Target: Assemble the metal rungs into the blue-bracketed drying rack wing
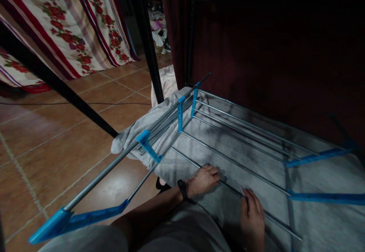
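The grey cloth (322, 225) ended in a sagging left edge, past which the tiled floor (94, 141) spread wide toward a floral curtain (82, 24); black posts (148, 43) narrowed the room at the far left corner, and a dark red drape (173, 27) hung close behind. The rack frame (234, 160) lay across the cloth, its near left corner jutting out over the floor. Its tubes were slim, straight, dull-shining metal, joined by blue brackets (146, 145) with a plastic look, while a bundle of grey rods (165, 124) sat along the left side. The cloth looked soft and faintly rumpled, the floor smooth enough to catch light. In front of the person, the loose rod (230, 188) ran slantwise, near the frame's closest crossbar, with both ends showing. The left hand (203, 178), palm down below a black wristband (182, 190), had its fingers close together, bent over the rod. The right hand (252, 217) closed around it farther along, fingers side by side; how tightly either one squeezed could not be told.
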The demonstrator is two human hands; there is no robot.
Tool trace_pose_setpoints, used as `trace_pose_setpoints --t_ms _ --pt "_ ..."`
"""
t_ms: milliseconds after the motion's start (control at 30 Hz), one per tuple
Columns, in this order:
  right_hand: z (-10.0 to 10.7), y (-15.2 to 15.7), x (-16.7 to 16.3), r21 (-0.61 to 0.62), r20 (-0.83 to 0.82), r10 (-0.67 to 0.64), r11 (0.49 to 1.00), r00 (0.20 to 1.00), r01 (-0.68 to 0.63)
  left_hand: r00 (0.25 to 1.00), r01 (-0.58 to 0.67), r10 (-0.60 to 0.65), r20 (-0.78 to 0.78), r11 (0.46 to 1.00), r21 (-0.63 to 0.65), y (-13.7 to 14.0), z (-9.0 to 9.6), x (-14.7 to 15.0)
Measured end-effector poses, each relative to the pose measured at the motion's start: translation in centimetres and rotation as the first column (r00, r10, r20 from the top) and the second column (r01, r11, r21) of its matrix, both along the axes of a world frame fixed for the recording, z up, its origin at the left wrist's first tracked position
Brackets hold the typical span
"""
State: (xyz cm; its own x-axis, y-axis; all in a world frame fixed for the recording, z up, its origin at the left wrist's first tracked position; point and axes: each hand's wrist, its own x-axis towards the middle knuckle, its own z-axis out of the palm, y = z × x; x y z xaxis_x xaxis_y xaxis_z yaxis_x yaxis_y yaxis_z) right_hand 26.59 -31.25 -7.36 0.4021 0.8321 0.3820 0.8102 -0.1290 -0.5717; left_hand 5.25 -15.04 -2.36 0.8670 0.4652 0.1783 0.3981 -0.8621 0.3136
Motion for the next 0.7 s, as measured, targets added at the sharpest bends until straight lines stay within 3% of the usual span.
trace_pose_setpoints --t_ms 100,200,567,700 --pt "-1.3 0.3 0.0 0.011 0.213 0.070 0.997 0.975 -0.074 1.000 0.008 -0.008 0.004 1.000 0.009 0.0 0.2 -0.4" --pt "-1.7 0.1 0.3 0.009 0.320 0.124 0.991 0.939 -0.133 1.000 0.021 -0.021 0.001 1.000 0.000 0.0 0.3 -0.7" --pt "-2.3 0.3 0.0 0.048 0.352 0.118 0.989 0.928 -0.143 0.999 -0.047 0.048 0.024 0.998 -0.041 -0.2 0.0 -1.3" --pt "-1.4 0.6 -0.9 0.047 0.335 0.107 0.990 0.936 -0.130 0.993 -0.065 0.068 0.094 0.997 -0.031 -0.1 -0.8 -1.6"
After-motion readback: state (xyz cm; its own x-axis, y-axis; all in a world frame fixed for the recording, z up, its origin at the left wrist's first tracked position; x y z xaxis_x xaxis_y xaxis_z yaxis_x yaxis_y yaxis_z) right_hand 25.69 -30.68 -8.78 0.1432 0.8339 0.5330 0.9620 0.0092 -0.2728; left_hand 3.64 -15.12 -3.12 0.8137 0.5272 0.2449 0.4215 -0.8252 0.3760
